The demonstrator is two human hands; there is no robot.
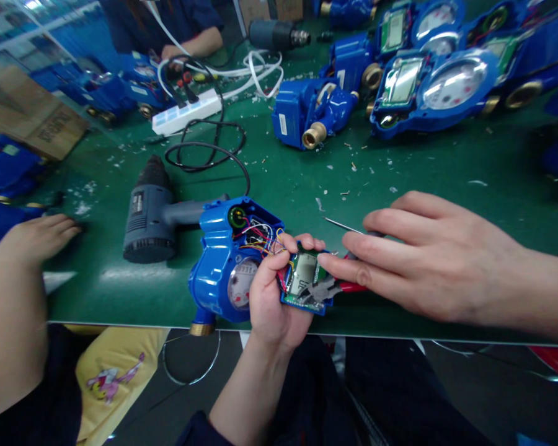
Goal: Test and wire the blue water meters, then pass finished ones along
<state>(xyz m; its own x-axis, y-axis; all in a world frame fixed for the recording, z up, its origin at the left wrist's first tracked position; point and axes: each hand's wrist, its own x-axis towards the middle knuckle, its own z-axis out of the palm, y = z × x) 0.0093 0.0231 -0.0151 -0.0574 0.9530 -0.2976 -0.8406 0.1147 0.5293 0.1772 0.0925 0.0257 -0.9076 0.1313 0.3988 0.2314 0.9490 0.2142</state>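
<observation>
A blue water meter (221, 260) with its cover off lies at the table's front edge, coloured wires (260, 238) spilling from it. My left hand (272, 297) is closed around a small circuit board with an LCD (304, 275) that hangs on those wires. My right hand (428, 260) comes in from the right, fingers pressed around red-handled cutters (348, 287) whose jaws rest on the board's lower edge. A thin metal rod (341, 224) sticks out above my right fingers.
A grey heat gun (151, 214) lies left of the meter, its black cord looping back to a white power strip (186, 111). Several blue meters (428, 87) crowd the far right. Another person's hand (37, 238) rests at left; a third person sits across the green table (423, 167).
</observation>
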